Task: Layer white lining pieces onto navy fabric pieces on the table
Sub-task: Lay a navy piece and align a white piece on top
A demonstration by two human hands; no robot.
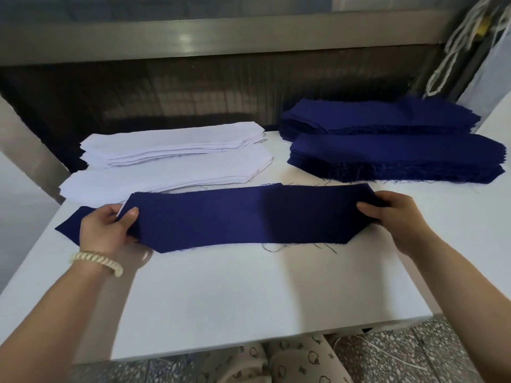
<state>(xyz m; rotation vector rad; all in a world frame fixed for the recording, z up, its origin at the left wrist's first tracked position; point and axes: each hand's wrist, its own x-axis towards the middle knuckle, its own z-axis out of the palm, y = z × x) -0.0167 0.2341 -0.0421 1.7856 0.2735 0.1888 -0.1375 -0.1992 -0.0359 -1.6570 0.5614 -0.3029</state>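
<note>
Head view. Gripping a long navy fabric piece [221, 217] at both ends, spread sideways across the middle of the white worktop [249, 294]. With the left hand [107, 228]: thumb on top of the cloth, fingers [106, 212] curled round its left end. With the right hand [392, 217]: thumb pressed on top, fingers tucked beneath the right end, pinching it.

Under the left hand, flat on the worktop, the pointed end of a second navy piece [69, 225]. At the held piece's upper left corner, a thin sliver of white [123, 210].

Behind and to the left, the near white lining stack [166, 175] and the far white lining stack [171, 142], lying side by side. Behind and to the right, the near navy stack [401, 156] and the far navy stack [373, 114], both frayed along their front edges.

Just in front of the held piece, loose threads [290, 247] on the worktop. On the left wrist, a pale beaded bracelet [96, 261].
</note>
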